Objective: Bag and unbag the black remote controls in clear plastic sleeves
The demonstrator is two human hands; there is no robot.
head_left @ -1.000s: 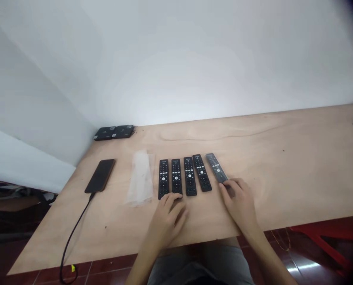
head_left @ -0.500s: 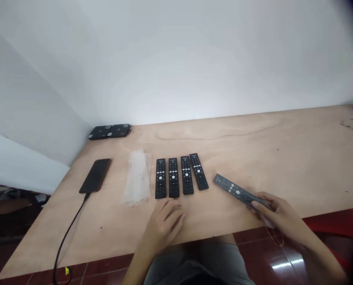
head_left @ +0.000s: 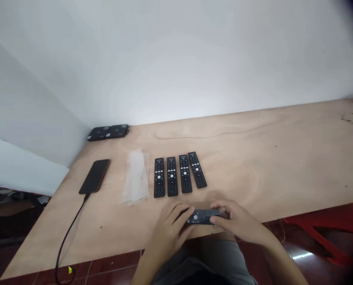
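Observation:
Near the table's front edge, a dark remote control (head_left: pixel 202 216) lies sideways between my two hands. It has a greyish, filmy look, as if in a clear plastic sleeve. My right hand (head_left: pixel 238 219) pinches its right end between thumb and fingers. Curled fingers of my left hand (head_left: pixel 173 225) close on the other end and hide it. Just beyond my hands, several black remote controls (head_left: pixel 172 177) lie side by side, the rightmost one tilted. Left of them, thin translucent plastic sleeves (head_left: pixel 136 176) are stacked flat.
A phone (head_left: pixel 94 177) with a black cable (head_left: pixel 69 233) lies at the left of the wooden table (head_left: pixel 253 158). Two black boxes (head_left: pixel 107 132) sit by the wall at the back left. Something red (head_left: pixel 327 225) stands beyond the front right edge.
My right hand has brought the remote control leftward, turning it sideways in front of me. My left hand has lifted from the table and taken hold of its left end.

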